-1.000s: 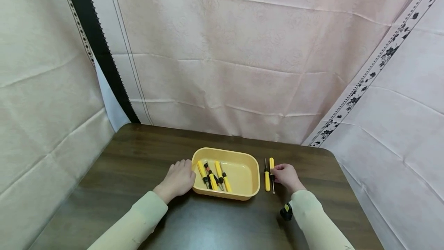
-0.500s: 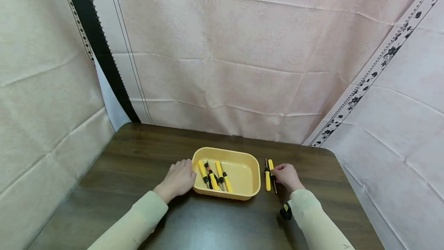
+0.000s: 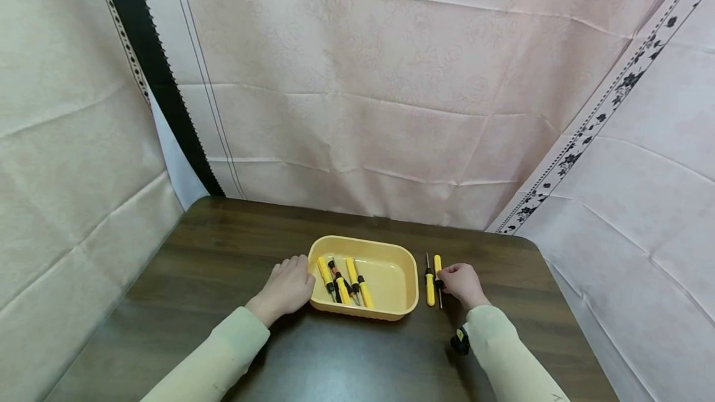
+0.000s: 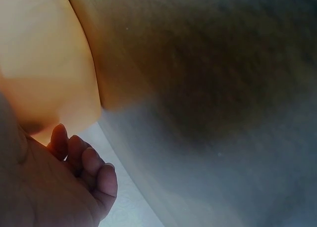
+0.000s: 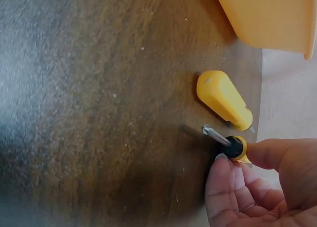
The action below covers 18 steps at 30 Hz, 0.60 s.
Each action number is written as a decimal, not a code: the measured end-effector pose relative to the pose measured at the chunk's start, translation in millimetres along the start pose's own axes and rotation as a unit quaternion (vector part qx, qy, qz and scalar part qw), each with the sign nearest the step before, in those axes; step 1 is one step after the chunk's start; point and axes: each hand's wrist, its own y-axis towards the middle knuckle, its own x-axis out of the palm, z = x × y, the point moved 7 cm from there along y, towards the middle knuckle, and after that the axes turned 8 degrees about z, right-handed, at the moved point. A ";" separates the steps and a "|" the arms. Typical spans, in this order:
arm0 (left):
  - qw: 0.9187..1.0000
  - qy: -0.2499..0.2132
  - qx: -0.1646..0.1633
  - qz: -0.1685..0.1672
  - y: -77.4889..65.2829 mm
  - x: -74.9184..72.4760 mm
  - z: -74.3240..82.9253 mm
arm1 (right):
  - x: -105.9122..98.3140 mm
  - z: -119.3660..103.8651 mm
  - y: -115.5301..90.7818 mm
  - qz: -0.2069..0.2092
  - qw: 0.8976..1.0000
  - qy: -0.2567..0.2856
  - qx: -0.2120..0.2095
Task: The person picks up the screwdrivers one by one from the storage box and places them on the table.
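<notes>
My right hand (image 3: 462, 283) pinches a screwdriver (image 3: 438, 262) with a yellow handle and black collar. Its metal shaft, with a cross-shaped tip in the right wrist view, points back towards me. Just left of it on the table lies a second yellow-handled screwdriver (image 3: 430, 290), turned the opposite way. My left hand (image 3: 287, 284) holds the left end of a yellow plastic tray (image 3: 391, 315); in the left wrist view its curled fingers (image 4: 106, 180) are beside the tray wall, the thumb out of sight. Several yellow-and-black screwdrivers (image 3: 365, 293) lie jumbled in the tray's left half.
The dark wooden table (image 3: 335, 365) ends at a back edge against hanging pale cloth (image 3: 357, 79). More cloth closes off the left and right sides. A small black object (image 3: 460, 341) is at my right wrist.
The screwdriver in my right hand swung slightly askew half a second ago and now lies nearly parallel to its neighbour. My left hand and the tray stay in place.
</notes>
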 end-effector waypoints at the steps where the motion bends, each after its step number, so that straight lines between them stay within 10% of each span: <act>1: 1.000 -0.001 0.000 0.000 -0.2 -0.2 0.0 | 0.3 0.0 -0.1 0.000 1.000 0.004 0.001; 18: 1.000 -0.012 0.003 0.002 -1.1 -0.5 -0.1 | -9.5 -12.2 -5.6 0.030 0.998 -0.029 -0.036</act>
